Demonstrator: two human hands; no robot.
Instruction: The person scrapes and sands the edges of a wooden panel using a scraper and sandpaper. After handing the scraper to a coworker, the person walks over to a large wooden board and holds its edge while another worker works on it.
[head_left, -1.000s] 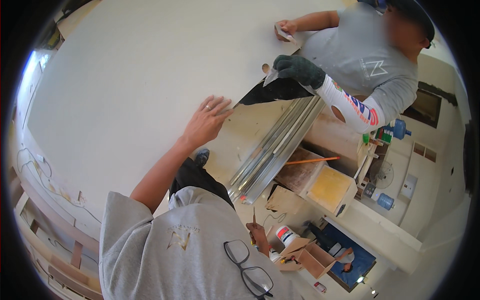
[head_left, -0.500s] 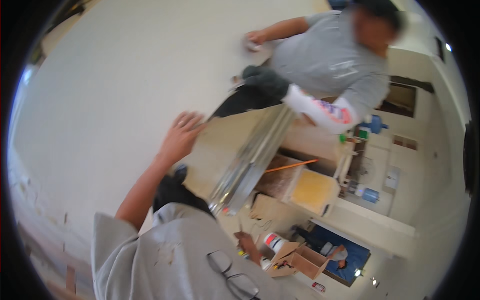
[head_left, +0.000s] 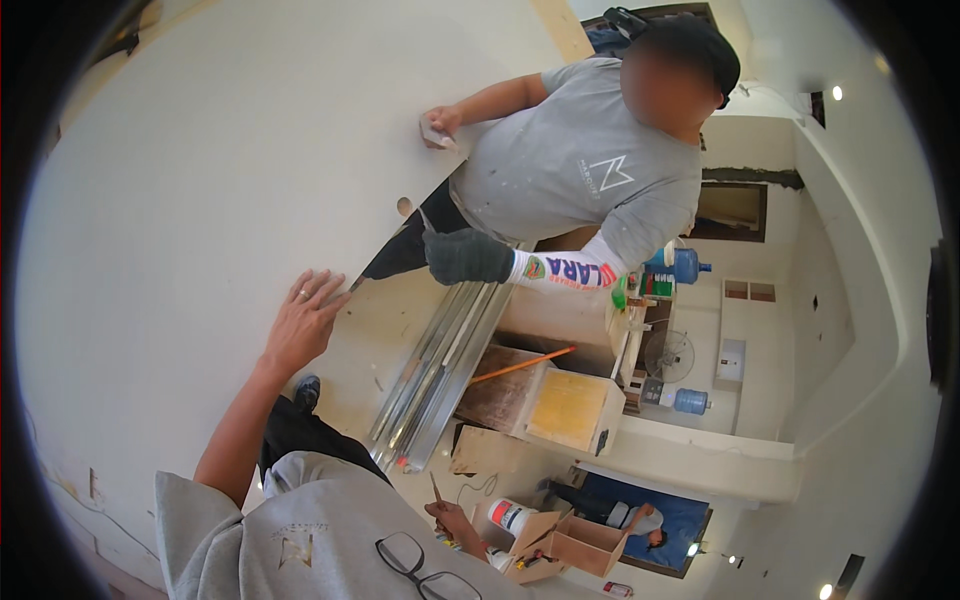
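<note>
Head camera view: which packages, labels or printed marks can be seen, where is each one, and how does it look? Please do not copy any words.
Open cardboard box: floor, lower centre; brown, flaps spread.
Cylindrical can: beside the box; white, with red band.
Water jug: behind the co-worker's arm; blue.
Second water jug: by the far wall; blue.
Printed sleeve: co-worker's forearm; white with coloured print.
Shirt logo: co-worker's grey shirt; white, angular.

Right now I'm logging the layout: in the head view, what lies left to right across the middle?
White panel → left hand flat on it → co-worker's gloved hand → bundle of metal rails → wooden box → floor fan.
</note>
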